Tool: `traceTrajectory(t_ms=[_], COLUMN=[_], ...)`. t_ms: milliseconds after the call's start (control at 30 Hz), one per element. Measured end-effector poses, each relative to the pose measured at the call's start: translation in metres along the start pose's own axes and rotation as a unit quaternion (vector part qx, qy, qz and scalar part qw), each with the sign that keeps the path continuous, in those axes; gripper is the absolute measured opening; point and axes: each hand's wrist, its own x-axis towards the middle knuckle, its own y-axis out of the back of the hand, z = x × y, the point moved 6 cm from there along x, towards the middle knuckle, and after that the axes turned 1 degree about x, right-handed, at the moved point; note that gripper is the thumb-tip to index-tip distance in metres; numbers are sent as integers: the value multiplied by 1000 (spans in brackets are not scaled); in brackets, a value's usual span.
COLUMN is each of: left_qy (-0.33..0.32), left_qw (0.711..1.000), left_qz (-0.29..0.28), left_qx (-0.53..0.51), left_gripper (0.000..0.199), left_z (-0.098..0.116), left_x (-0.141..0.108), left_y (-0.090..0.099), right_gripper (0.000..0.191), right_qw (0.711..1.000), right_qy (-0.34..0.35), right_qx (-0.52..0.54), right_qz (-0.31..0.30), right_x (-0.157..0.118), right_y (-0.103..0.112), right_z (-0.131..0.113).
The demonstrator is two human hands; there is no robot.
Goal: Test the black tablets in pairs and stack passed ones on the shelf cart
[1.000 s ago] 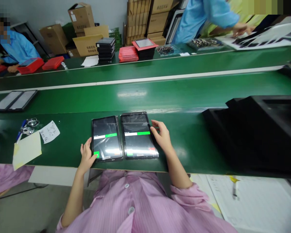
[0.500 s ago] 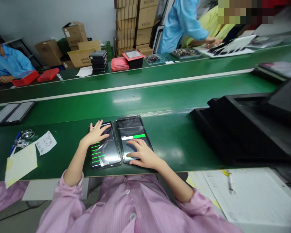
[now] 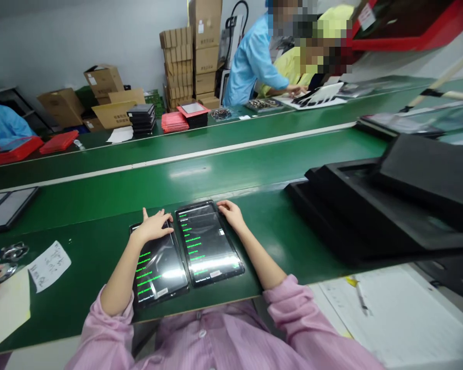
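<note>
Green bench [image 3: 293,241] bearing two tablets side by side: left hand [image 3: 154,226] spread flat on the left tablet [image 3: 156,270], right hand [image 3: 231,213] curled at the right tablet [image 3: 208,241] top corner, where an uneven push could slide it.

An electronics assembly line in a factory is shown: long green conveyor benches [image 3: 224,169] are laid across the scene, stacked cardboard cartons [image 3: 195,61] are piled against the far wall, black trays [image 3: 374,205] are heaped at right, and smocked workers [image 3: 250,64] are stationed far along.
</note>
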Motion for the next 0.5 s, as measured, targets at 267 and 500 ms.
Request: traceTrajectory(t_ms=[267, 500], left_qy=[14, -6], left_qw=[1000, 999], left_qz=[-3, -36], left_qx=[-10, -19], left_gripper=[35, 30], left_z=[5, -3], left_x=[5, 3], left_y=[7, 4], right_gripper=[26, 25], right_qw=[999, 998], right_qy=[-15, -30], right_qx=[45, 55], right_qz=[-25, -22], right_x=[-14, -13], right_y=[0, 2], right_z=[8, 10])
